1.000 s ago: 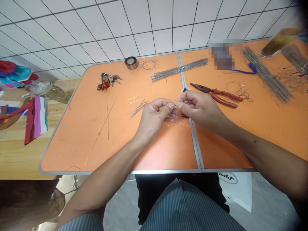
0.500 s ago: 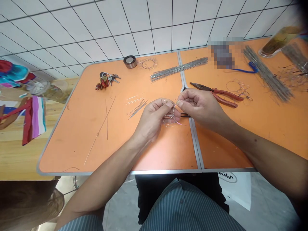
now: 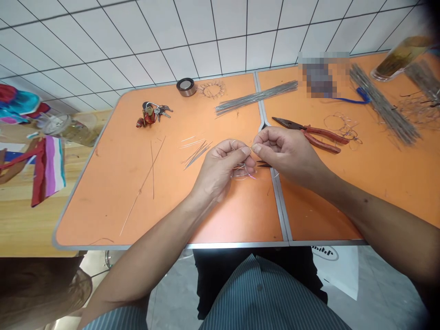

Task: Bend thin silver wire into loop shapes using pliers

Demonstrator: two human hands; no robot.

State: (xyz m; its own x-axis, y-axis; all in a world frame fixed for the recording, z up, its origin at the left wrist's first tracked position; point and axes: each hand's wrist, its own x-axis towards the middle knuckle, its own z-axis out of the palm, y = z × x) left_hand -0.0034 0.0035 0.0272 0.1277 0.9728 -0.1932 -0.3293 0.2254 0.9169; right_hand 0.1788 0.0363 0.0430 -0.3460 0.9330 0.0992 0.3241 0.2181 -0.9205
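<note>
Near the middle of the orange table (image 3: pixel 113 183), my left hand (image 3: pixel 225 167) is closed on a small piece of looped thin wire (image 3: pixel 243 171). Wire loops stick out below its fingertips, with a pinkish stretch on one. Close beside it, my right hand (image 3: pixel 287 151) pinches wire between thumb and forefinger, the two thumbs almost touching. Dark tips of a tool (image 3: pixel 264 164) show between the hands; the rest of it is hidden under my right hand. Short straight wires (image 3: pixel 197 155) lie left of my left hand. Red-handled pliers (image 3: pixel 321 133) lie beyond my right hand.
Keys (image 3: pixel 153 113), a tape roll (image 3: pixel 186 87), a wire ring (image 3: pixel 212 90) and a wire bundle (image 3: pixel 256 97) lie toward the tiled wall. Another bundle (image 3: pixel 385 105) and a glass of drink (image 3: pixel 398 59) are at the right. Two long wires (image 3: pixel 146 176) lie left.
The wire piece has turned slightly in my left hand, and its loops sit more tucked under the fingers. My left thumb has shifted slightly right, nearer my right thumb.
</note>
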